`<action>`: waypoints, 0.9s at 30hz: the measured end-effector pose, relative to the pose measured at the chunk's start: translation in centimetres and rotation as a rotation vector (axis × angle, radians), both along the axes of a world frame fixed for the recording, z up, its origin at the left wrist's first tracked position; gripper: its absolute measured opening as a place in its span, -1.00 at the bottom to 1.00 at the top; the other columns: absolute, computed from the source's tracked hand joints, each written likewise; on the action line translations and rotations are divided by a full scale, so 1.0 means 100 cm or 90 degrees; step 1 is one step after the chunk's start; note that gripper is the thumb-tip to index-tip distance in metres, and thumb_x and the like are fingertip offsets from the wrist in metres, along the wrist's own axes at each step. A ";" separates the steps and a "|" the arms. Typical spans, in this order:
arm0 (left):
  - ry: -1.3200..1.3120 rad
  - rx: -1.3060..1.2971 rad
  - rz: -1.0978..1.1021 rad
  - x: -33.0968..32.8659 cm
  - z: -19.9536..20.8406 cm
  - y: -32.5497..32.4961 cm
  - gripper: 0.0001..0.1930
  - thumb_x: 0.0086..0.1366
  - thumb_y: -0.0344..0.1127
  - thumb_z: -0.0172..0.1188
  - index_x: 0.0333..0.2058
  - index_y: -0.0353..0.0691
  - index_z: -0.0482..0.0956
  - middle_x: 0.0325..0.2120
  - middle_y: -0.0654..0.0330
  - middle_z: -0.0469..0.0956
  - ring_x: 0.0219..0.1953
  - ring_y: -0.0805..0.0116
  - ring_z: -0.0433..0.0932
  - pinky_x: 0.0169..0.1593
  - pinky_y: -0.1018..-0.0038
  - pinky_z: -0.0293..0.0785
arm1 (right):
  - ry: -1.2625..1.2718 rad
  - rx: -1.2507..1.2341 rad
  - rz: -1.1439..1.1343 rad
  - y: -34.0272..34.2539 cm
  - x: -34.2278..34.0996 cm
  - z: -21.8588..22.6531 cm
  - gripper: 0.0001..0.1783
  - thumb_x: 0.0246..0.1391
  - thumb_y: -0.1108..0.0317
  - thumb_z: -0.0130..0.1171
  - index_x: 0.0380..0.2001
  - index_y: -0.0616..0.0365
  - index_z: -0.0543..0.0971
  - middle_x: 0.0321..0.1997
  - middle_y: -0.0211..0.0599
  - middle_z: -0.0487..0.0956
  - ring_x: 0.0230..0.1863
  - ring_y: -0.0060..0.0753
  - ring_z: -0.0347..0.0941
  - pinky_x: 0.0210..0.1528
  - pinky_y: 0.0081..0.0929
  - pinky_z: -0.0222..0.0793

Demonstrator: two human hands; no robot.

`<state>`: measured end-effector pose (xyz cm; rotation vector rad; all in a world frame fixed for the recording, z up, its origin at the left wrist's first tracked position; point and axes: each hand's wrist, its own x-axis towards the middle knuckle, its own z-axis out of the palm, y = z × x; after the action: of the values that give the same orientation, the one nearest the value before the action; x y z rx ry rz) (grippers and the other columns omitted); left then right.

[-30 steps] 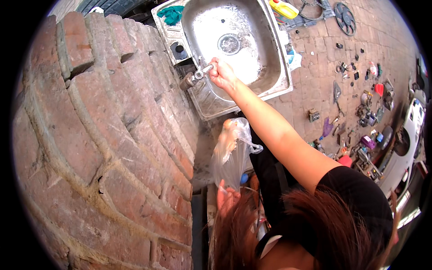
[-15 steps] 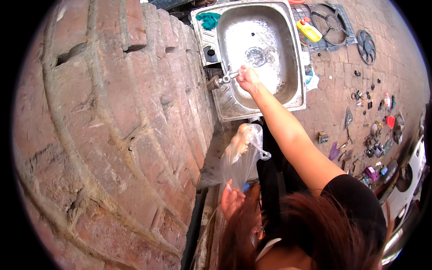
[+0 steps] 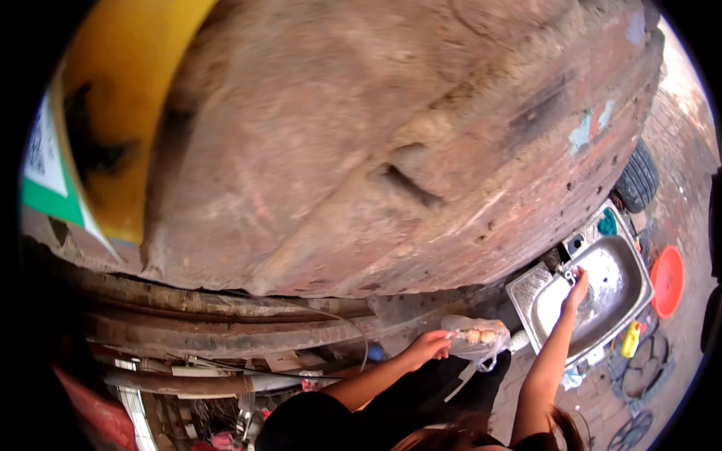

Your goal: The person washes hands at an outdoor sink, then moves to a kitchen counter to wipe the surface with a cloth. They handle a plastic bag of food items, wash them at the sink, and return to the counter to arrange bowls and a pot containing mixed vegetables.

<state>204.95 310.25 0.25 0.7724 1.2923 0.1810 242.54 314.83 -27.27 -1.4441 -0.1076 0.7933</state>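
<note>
My left hand (image 3: 430, 347) pinches the top of a clear plastic bag (image 3: 485, 353), which stretches out to the right in front of my dark-clothed legs. Several rounded, pale orange-brown pieces (image 3: 481, 335) lie inside it; their kind cannot be made out. Farther right, my right hand (image 3: 577, 289) is closed on the metal tap (image 3: 569, 276) at the wall side of a steel sink (image 3: 645, 295). No water stream can be made out. A teal cloth (image 3: 607, 223) rests on the sink's far corner.
A rough brick wall (image 3: 338, 188) rises close in front. Long ledges (image 3: 218, 331) and a pipe (image 3: 180, 382) run along its foot at left. Beyond the sink are an orange-red basin (image 3: 668, 282), a yellow bottle (image 3: 632, 340) and a black tyre (image 3: 638, 177).
My view has swung left, so the sink now appears at the lower right and the wall fills the middle. My left hand keeps the bag; my right hand stays at the tap.
</note>
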 end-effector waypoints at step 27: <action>-0.054 0.285 0.379 -0.358 0.057 0.063 -0.70 0.22 -0.29 0.06 -0.08 -0.24 0.47 -0.49 0.31 0.51 -0.53 0.62 0.43 -0.47 0.68 0.33 | 0.401 -0.266 0.074 -0.035 -0.271 0.075 -0.66 -0.09 0.20 0.03 -0.29 0.22 0.48 -0.22 -0.20 0.51 -0.22 -0.17 0.44 -0.23 -0.18 0.40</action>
<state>169.10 316.53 5.98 0.7205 1.3885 0.9976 215.48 311.30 -19.72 -1.5116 0.4840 1.3916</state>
